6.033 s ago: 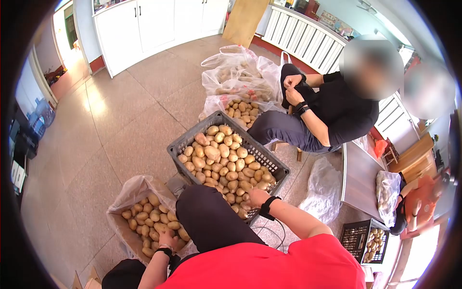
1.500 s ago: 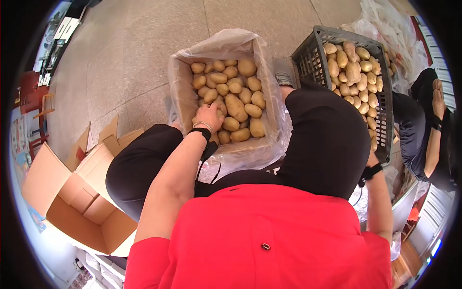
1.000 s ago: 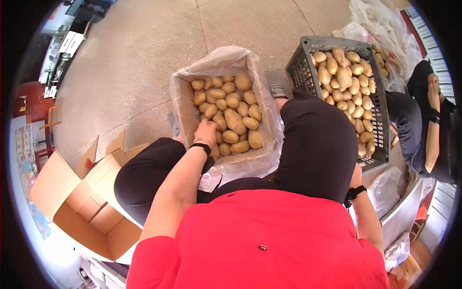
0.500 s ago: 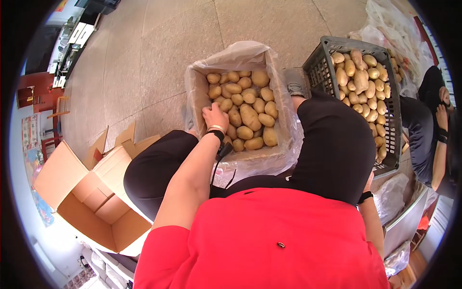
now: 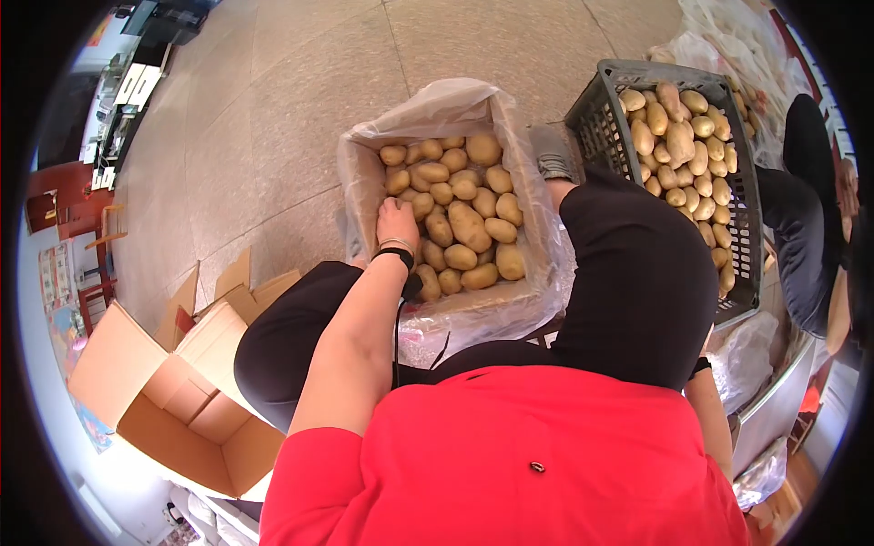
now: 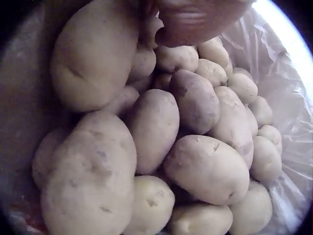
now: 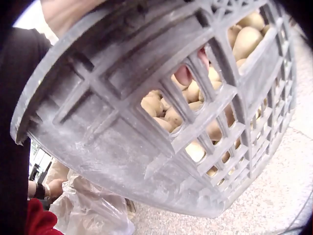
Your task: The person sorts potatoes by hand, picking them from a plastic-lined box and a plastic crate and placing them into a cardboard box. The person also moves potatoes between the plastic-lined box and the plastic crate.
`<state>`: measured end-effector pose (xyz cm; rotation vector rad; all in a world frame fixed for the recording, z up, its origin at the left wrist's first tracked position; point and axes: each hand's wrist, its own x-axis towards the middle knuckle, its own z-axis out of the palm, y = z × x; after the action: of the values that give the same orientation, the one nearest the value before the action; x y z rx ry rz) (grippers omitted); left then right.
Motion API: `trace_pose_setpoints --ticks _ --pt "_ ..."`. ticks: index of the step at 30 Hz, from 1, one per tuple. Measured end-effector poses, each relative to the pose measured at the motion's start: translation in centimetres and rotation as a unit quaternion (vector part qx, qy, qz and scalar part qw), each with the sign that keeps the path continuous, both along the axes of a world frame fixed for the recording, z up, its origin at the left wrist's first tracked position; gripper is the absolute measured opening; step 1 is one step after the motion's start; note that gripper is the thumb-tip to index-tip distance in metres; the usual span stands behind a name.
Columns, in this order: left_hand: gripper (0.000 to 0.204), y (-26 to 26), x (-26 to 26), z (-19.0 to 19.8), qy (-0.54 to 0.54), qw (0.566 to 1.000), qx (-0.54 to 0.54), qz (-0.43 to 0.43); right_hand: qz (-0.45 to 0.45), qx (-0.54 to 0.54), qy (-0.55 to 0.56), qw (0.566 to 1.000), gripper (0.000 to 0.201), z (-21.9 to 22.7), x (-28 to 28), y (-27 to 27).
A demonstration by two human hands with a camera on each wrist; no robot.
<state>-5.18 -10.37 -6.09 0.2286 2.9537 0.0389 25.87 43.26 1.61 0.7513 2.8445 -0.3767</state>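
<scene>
My left hand (image 5: 398, 224) reaches down onto the potatoes (image 5: 469, 227) along the left side of a box (image 5: 371, 187) lined with clear plastic. In the left wrist view, a finger (image 6: 200, 22) shows at the top, beside a large potato (image 6: 95, 56); I cannot tell whether the hand grips it. My right hand (image 7: 68, 13) reaches over the rim of a black plastic crate (image 7: 107, 132). Through its slots, a fingertip (image 7: 183, 76) shows among potatoes (image 7: 173, 115). The head view hides that hand behind my right knee.
An opened cardboard box (image 5: 187, 423) stands to the left of my left knee (image 5: 287, 341). Beyond the crate (image 5: 596, 114) sits another person (image 5: 801, 227) in dark trousers. Plastic bags (image 5: 724, 50) lie behind the crate, and another plastic bag (image 5: 742, 364) lies near its front.
My view has turned from the crate toward the lined box, and my right hand, seen in the crate earlier, is now behind my knee. The left hand has shifted slightly along the box's left side.
</scene>
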Motion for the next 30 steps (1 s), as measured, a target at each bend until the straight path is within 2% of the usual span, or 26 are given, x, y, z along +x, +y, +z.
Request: trace_pose_setpoints --ticks 3,4,7,8,9,10,12,14,15,17,18,20,21,24,26,28,30 --pt "0.021 0.4 0.5 0.3 -0.002 1.0 0.009 0.007 -0.016 -0.01 0.006 1.0 0.025 1.2 -0.7 -0.9" --pt "0.022 0.3 0.6 0.4 -0.009 1.0 0.003 0.012 -0.05 -0.08 0.052 0.994 0.026 2.5 -1.6 -2.2" --pt "0.033 0.9 1.3 0.2 -0.014 1.0 0.026 0.005 -0.071 -0.05 0.022 0.996 0.023 8.0 -4.8 -5.7" --pt "0.043 1.5 1.4 0.5 0.002 1.0 -0.016 -0.012 -0.05 -0.05 -0.031 0.997 0.022 10.3 -6.3 -6.7" --pt "0.051 2.7 2.4 1.7 -0.006 0.999 -0.023 -0.047 -0.004 -0.037 0.034 0.999 0.022 7.6 -4.5 -5.1" --pt "0.058 2.5 2.7 1.0 -0.028 0.997 -0.048 -0.055 -0.013 -0.072 0.042 0.996 0.024 7.9 -4.7 -5.3" --pt "0.061 2.8 3.8 1.9 -0.043 0.993 -0.066 -0.09 -0.019 -0.072 -0.012 0.997 0.024 7.7 -4.6 -5.0" --pt "0.065 3.9 4.7 2.9 -0.102 0.99 -0.07 -0.062 0.01 -0.111 -0.022 0.993 0.025 7.1 -4.2 -4.2" --pt "0.065 4.5 5.0 3.4 -0.097 0.991 -0.063 -0.068 0.019 -0.13 -0.025 0.991 0.027 7.1 -4.2 -3.7" --pt "0.07 5.3 5.4 4.2 -0.182 0.981 -0.057 -0.043 0.043 -0.159 -0.037 0.986 0.032 7.0 -4.4 -2.2" --pt "0.07 5.4 5.6 4.0 -0.179 0.981 -0.055 -0.047 0.041 -0.156 -0.033 0.986 0.032 8.3 -5.1 -1.7" --pt "0.073 5.4 6.1 3.3 -0.205 0.977 -0.047 -0.037 -0.025 -0.114 -0.074 0.99 0.033 10.7 -6.4 -0.9" --pt "0.075 5.3 6.4 3.1 -0.22 0.975 0.007 -0.024 0.0 -0.091 -0.012 0.996 0.032 10.4 -6.4 0.2" --pt "0.078 5.4 7.2 2.2 -0.256 0.966 0.002 -0.023 -0.017 0.002 0.013 1.0 0.033 9.0 -6.5 3.6" --pt "0.078 5.4 7.3 2.2 -0.267 0.963 -0.004 -0.031 -0.043 -0.005 -0.01 0.999 0.03 8.8 -7.2 5.2" --pt "0.078 5.6 7.7 2.5 -0.3 0.951 -0.045 -0.062 -0.047 0.084 -0.026 0.995 0.024 7.7 -7.7 6.0" --pt "0.078 5.7 7.9 2.5 -0.31 0.949 -0.036 -0.053 -0.058 0.127 -0.041 0.989 0.025 6.8 -8.1 6.9"
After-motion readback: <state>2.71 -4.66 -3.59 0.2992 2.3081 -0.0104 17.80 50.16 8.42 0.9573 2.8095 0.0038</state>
